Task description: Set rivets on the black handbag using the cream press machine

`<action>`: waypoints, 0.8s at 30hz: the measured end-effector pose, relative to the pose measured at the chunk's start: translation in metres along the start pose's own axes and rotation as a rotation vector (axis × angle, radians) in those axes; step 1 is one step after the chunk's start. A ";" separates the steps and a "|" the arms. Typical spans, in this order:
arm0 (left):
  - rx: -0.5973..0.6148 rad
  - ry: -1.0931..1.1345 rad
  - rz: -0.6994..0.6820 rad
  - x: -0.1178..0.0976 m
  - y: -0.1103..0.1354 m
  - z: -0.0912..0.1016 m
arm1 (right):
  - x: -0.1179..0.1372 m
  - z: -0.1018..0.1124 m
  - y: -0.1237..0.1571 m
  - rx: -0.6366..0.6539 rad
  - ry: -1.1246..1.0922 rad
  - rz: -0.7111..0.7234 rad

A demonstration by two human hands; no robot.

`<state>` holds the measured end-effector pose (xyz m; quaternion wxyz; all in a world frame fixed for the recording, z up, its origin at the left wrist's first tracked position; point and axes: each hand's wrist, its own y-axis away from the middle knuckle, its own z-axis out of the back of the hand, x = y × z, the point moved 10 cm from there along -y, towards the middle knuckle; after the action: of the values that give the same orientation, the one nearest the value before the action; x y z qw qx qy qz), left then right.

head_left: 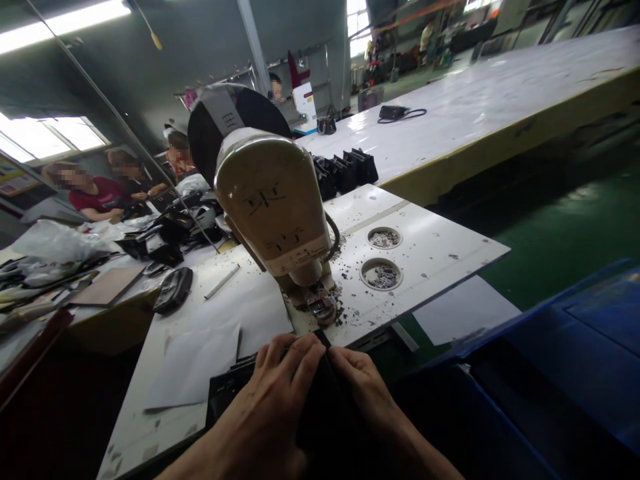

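Left hand (pixel 283 383), right hand (pixel 363 379): each grip pinches black piece (pixel 330 397) just before machine foot (pixel 323 310), near tabletop (pixel 440 243) edge. Risk: piece slipping could carry hands toward foot; loose scraps (pixel 344 272) could snag it.

Fluorescent tube (pixel 65 25) glows upper left. Below it, red-shirted co-worker (pixel 103 193) behind clear plastic wrapping (pixel 60 243). Right: long white bench (pixel 465 93) bears small black bag (pixel 393 112); green floor (pixel 585 193) beneath.
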<state>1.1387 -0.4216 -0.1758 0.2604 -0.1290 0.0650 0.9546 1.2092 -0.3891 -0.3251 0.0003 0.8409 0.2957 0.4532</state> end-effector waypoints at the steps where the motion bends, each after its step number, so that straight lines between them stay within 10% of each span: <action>1: 0.014 0.027 0.015 0.003 -0.004 0.002 | 0.000 -0.001 -0.002 0.000 -0.005 -0.003; 24: 0.132 0.094 -0.018 0.041 -0.035 0.007 | -0.008 0.006 -0.035 -0.089 -0.195 -0.012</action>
<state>1.1213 -0.3713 -0.1829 0.2736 -0.1568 0.1385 0.9388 1.1925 -0.3623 -0.3439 0.0691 0.8784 0.2786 0.3822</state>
